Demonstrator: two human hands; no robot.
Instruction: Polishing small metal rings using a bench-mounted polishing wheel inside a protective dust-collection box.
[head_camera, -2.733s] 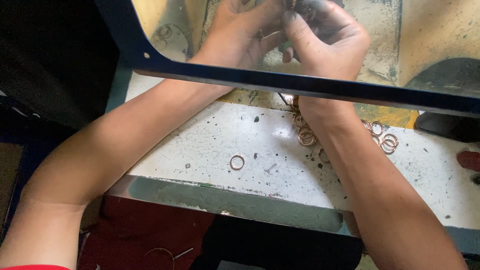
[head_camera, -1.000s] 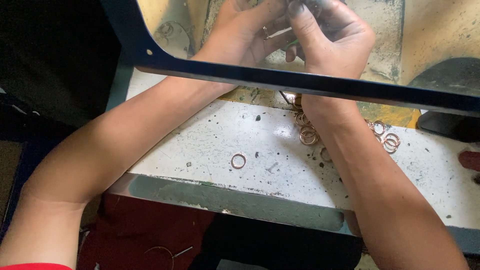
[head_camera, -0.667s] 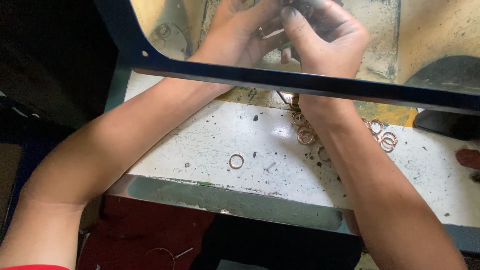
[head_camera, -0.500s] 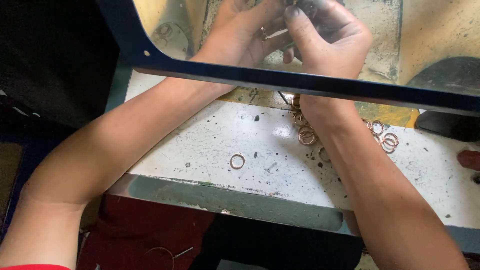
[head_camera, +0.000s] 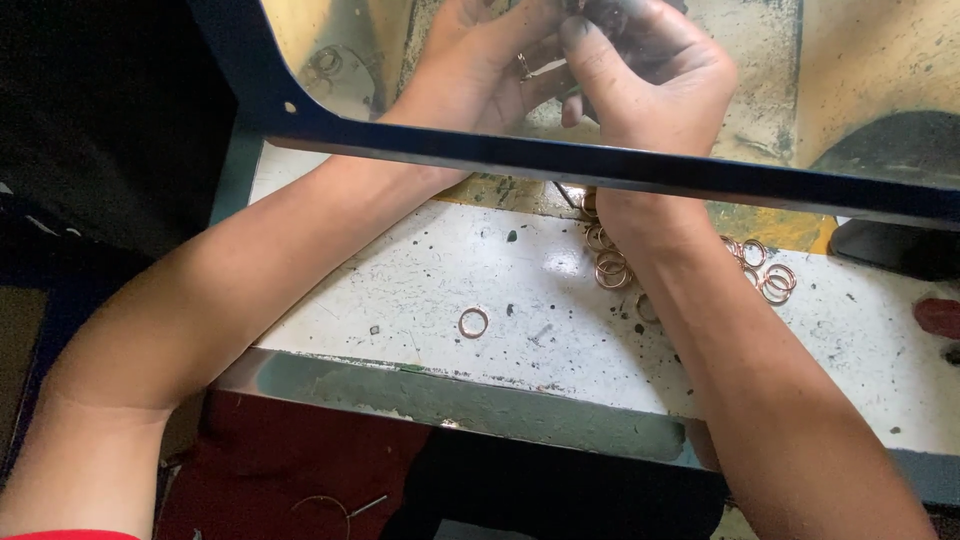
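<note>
Bright daylight on worktop (head_camera: 520, 290), dark left edge, sharp, slight glare

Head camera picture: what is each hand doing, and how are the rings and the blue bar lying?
Left hand: raised behind the bar, fingers curled, touching the right hand.
Right hand: raised, pinching something small and dark; hard to tell what.
Blue bar: crossing in front of both wrists.
Single ring: flat on the table, alone.
Ring pile: loose, by the right wrist.
White table: speckled, chipped.
</note>
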